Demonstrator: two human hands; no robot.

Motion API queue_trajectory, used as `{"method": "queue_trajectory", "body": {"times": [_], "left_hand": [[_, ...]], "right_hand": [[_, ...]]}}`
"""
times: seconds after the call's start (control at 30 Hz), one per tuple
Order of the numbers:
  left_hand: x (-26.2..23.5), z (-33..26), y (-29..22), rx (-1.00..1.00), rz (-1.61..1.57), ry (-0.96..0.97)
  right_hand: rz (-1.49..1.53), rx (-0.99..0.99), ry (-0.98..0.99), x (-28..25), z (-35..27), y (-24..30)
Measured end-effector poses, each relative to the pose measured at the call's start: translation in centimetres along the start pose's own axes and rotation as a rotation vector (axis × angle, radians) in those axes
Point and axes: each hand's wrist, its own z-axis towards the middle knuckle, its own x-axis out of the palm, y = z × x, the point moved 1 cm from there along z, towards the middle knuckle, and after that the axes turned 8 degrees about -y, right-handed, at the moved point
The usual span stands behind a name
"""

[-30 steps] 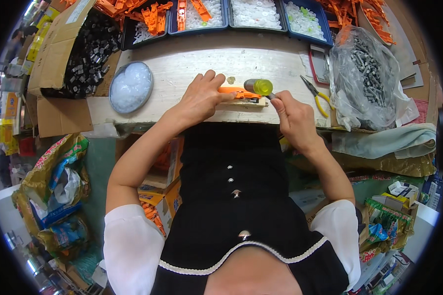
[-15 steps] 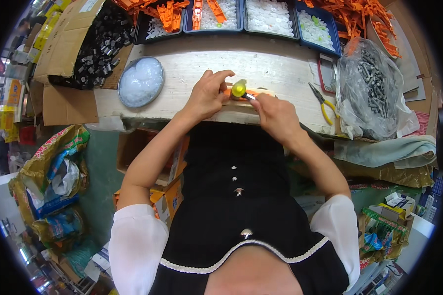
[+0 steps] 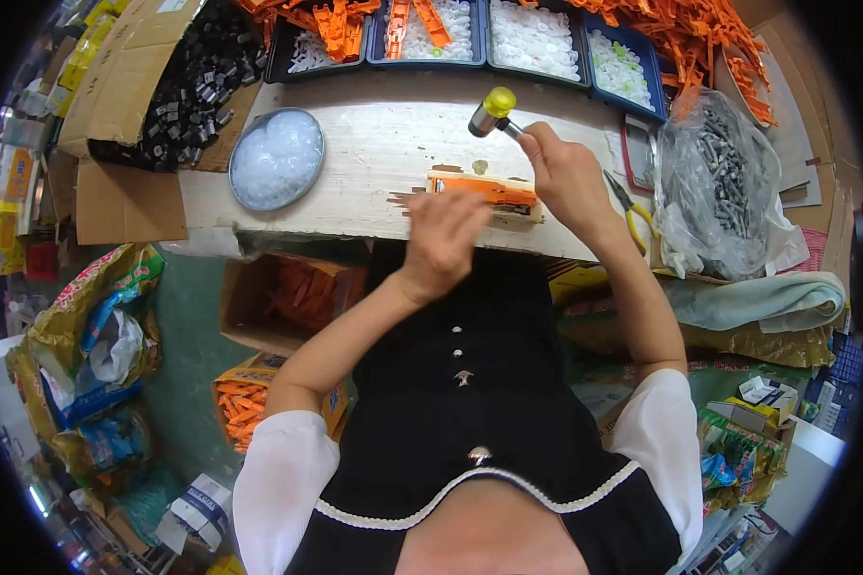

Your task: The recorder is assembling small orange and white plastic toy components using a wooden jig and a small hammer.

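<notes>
My right hand (image 3: 573, 177) is closed round the handle of a small hammer (image 3: 492, 112) with a yellow face. The hammer is raised over the bench, above and to the left of that hand. Below it, an orange plastic part (image 3: 501, 194) lies in a pale, narrow block-like holder (image 3: 527, 215) near the bench's front edge. My left hand (image 3: 439, 244) is at the holder's left end, its fingers smeared by motion. Whether it touches the orange part or holds anything cannot be made out.
Trays of small white pieces (image 3: 535, 40) line the back, with orange parts (image 3: 666, 34) heaped behind. On the left stand a round dish (image 3: 318, 165) and a carton of black pieces (image 3: 177, 125). Yellow-handled pliers (image 3: 633, 213) and a clear bag of metal pieces (image 3: 724, 177) lie right.
My right hand has lifted the hammer up and away from the orange part. My left hand has moved right and nearer to me, uncovering the holder.
</notes>
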Motion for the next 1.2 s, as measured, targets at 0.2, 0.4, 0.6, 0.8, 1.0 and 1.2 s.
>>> {"method": "queue_trajectory", "body": {"times": [0.2,0.4,0.6,0.8,1.0,1.2], "left_hand": [[2.2,-2.1,-1.9,0.059,-0.018,0.178],[2.4,-2.3,-1.3,0.111,-0.016,0.174],[2.2,-1.4,-0.8,0.111,-0.054,0.161],[0.3,2.7,2.7,0.061,0.058,0.273],[0.8,4.9,4.7,0.191,-0.175,0.302],[6.1,8.9,8.6,0.375,0.119,0.151]], "right_hand": [[0.149,-0.219,-0.068,1.3,-2.1,1.7],[0.106,-0.080,0.119,1.8,-1.3,1.6],[-0.045,-0.143,0.224,3.2,-1.3,1.2],[-0.104,0.037,-0.188,0.1,-3.2,-5.3],[-0.332,0.059,-0.140,-0.3,-5.8,-10.7],[-0.242,-0.105,-0.358,-0.9,-2.0,-9.6]]}}
